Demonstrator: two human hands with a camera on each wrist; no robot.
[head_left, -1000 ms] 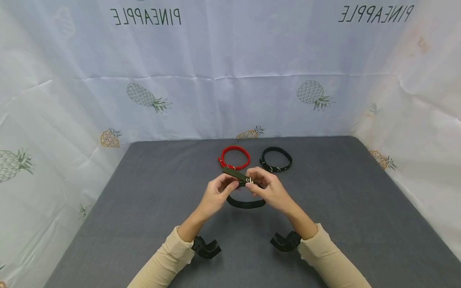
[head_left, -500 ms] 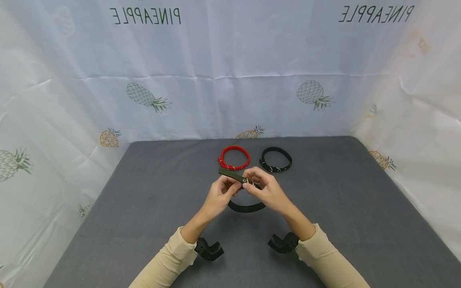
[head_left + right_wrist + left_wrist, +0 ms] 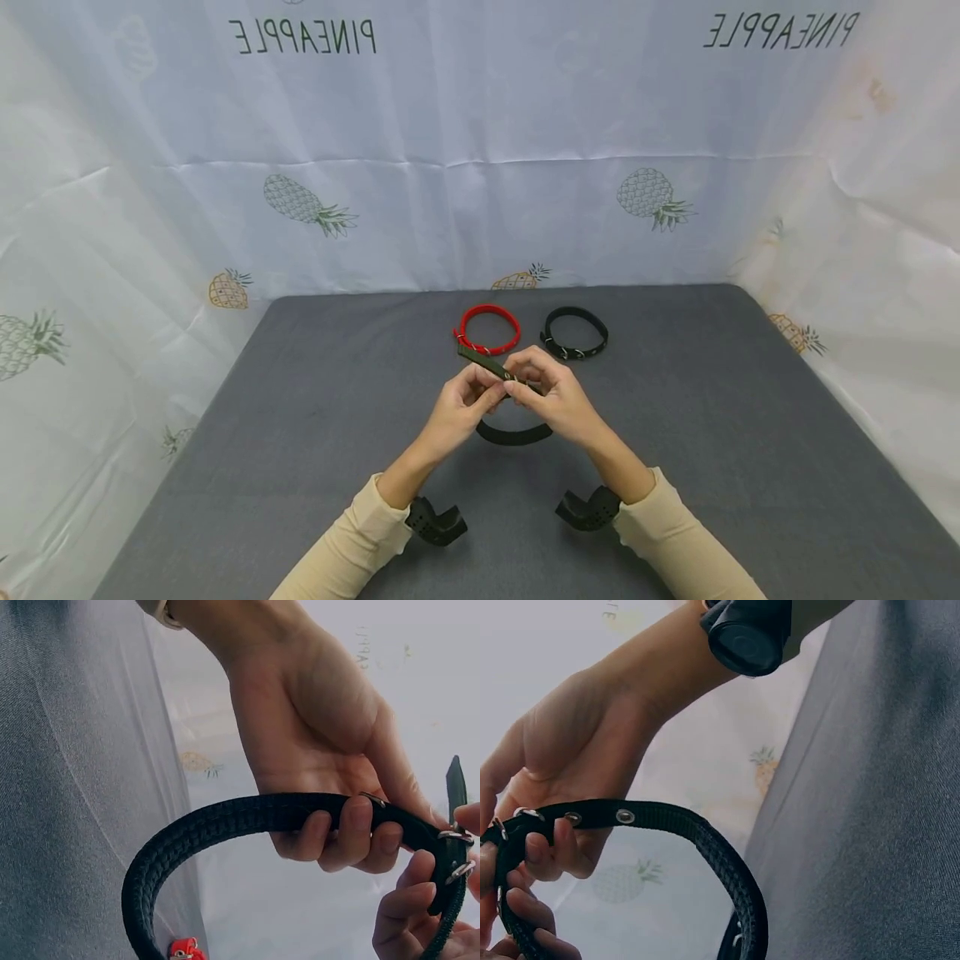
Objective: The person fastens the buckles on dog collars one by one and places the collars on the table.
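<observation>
A dark green dog collar [image 3: 516, 437] hangs as a loop between both hands, above the table. My left hand [image 3: 459, 407] pinches the band near the buckle between thumb and fingers. Opposite it, my right hand [image 3: 557, 393] grips the band on the other side of the buckle, its fingers curled underneath. The strap's free end [image 3: 477, 359] points up and left past the fingers. In the right wrist view the metal buckle [image 3: 455, 837] sits between the two hands, with a ring close by. Metal eyelets [image 3: 625, 817] dot the band in the left wrist view. Fingers partly hide the buckle.
Behind the hands lie a red collar [image 3: 489, 308] and a black collar [image 3: 575, 311], both buckled into loops. Grey cloth covers the table [image 3: 315, 467]. A white pineapple-print curtain [image 3: 480, 217] surrounds its back and sides. Black camera mounts [image 3: 437, 523] sit at both wrists.
My left hand has shifted slightly right, closer to my right hand. The free strap end has turned more edge-on, and its eyelet has slid toward the right thumb. The loop hangs slightly lower.
</observation>
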